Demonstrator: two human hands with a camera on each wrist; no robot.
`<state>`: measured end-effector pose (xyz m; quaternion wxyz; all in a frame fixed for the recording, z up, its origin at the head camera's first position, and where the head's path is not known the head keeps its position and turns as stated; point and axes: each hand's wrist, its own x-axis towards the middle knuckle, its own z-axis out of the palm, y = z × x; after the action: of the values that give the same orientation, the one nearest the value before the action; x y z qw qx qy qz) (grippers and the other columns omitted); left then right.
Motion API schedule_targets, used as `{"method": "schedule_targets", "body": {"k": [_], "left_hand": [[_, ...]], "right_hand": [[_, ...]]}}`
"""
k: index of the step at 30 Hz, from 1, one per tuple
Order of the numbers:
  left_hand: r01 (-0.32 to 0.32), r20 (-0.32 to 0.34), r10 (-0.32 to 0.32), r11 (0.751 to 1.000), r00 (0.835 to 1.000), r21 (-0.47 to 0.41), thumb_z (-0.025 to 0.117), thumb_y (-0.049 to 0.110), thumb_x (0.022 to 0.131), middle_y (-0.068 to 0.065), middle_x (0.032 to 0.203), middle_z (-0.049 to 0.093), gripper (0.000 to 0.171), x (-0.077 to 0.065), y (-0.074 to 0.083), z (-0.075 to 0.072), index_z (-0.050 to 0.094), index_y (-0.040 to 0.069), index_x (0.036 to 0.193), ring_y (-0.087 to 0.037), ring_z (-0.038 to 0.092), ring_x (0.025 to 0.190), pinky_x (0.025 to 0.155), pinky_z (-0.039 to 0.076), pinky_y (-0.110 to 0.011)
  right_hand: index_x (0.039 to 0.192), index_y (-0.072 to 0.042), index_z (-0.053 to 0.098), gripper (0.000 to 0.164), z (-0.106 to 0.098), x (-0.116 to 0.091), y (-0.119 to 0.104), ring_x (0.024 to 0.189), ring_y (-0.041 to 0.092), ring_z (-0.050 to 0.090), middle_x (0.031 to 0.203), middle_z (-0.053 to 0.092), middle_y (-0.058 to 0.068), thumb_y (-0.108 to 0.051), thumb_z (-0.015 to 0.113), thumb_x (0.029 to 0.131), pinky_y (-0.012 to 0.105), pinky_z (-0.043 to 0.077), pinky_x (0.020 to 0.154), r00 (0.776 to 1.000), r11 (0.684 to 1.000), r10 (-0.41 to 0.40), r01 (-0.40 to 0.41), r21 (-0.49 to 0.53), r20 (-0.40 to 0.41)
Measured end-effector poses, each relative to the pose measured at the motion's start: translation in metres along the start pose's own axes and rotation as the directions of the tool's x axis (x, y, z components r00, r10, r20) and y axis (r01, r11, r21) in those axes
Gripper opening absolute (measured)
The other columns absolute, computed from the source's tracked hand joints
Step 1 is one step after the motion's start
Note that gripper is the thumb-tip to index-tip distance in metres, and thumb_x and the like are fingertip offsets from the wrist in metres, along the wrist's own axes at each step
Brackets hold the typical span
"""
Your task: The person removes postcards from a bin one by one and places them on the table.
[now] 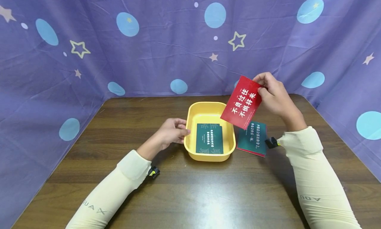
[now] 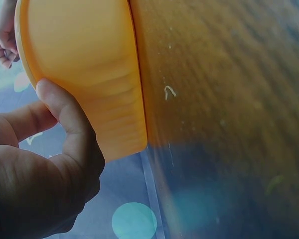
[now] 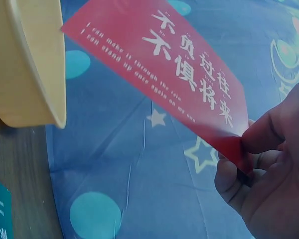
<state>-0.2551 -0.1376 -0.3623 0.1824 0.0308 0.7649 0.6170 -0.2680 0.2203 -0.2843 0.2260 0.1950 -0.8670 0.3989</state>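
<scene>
A yellow plastic tray (image 1: 209,157) with rounded corners stands on the table, and a dark green card (image 1: 209,138) with white writing lies inside it. At the tray's left side, my left hand (image 1: 174,132) holds the rim with bent fingers; the left wrist view has this hand (image 2: 65,144) against the outer wall. Above the tray's right side, a red card (image 1: 241,102) with white writing hangs tilted. My right hand (image 1: 275,96) pinches it by one corner between thumb and fingers, also plain in the right wrist view.
Right of the tray lies a small pile of cards (image 1: 253,139), a green one on top and a red edge showing beneath. The brown wooden table (image 1: 184,196) ends at a purple curtain (image 1: 154,57) with stars and blue dots.
</scene>
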Motion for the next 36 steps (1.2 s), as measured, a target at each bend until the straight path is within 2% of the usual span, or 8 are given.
{"method": "schedule_targets", "body": {"k": [7,14,24,30,36], "left_hand": [[0.003,0.002,-0.003,1.000,1.000,0.004,0.068,-0.005,0.093,-0.009,0.098,0.060,0.048,0.001,-0.001,-0.001,0.051,-0.009,0.139,-0.021,0.062,0.072,0.061,0.061,-0.027],[0.007,-0.002,-0.007,1.000,1.000,0.007,0.068,-0.004,0.094,-0.009,0.099,0.060,0.048,0.001,-0.001,-0.002,0.052,-0.008,0.139,-0.021,0.061,0.072,0.060,0.061,-0.027],[0.012,-0.005,-0.012,1.000,1.000,0.016,0.069,-0.003,0.093,-0.011,0.101,0.061,0.048,0.000,0.000,-0.002,0.052,-0.007,0.138,-0.023,0.062,0.075,0.062,0.062,-0.029],[0.008,-0.004,-0.008,1.000,1.000,0.016,0.069,-0.003,0.094,-0.011,0.102,0.061,0.048,0.001,-0.001,-0.003,0.052,-0.007,0.138,-0.022,0.062,0.075,0.062,0.062,-0.028],[0.001,-0.002,-0.001,1.000,1.000,0.019,0.069,-0.003,0.094,-0.011,0.102,0.060,0.046,0.002,-0.002,-0.002,0.053,-0.008,0.137,-0.021,0.062,0.074,0.062,0.062,-0.028]], "right_hand": [[0.120,0.001,0.056,0.030,-0.009,-0.001,0.012,0.080,0.017,0.056,0.100,0.061,0.015,0.003,0.038,0.098,0.019,0.045,0.065,0.997,0.997,0.073,-0.073,-0.020,-0.013],[0.119,0.000,0.056,0.030,-0.011,-0.003,0.027,0.083,0.024,0.056,0.099,0.060,0.016,0.001,0.035,0.098,0.022,0.047,0.065,0.989,0.986,0.147,-0.146,-0.078,0.007],[0.113,0.004,0.055,0.026,-0.005,-0.003,0.051,0.088,0.035,0.059,0.102,0.062,0.025,-0.002,0.035,0.097,0.037,0.048,0.068,0.970,0.965,0.196,-0.165,-0.203,0.146],[0.111,0.005,0.054,0.025,0.005,-0.005,0.069,0.085,0.034,0.057,0.095,0.059,0.023,-0.001,0.037,0.094,0.037,0.047,0.066,0.950,0.956,0.231,-0.182,-0.229,0.210],[0.111,0.005,0.055,0.026,0.013,-0.008,0.079,0.088,0.032,0.055,0.096,0.058,0.021,-0.003,0.036,0.097,0.036,0.045,0.068,0.931,0.953,0.253,-0.194,-0.232,0.262]]}}
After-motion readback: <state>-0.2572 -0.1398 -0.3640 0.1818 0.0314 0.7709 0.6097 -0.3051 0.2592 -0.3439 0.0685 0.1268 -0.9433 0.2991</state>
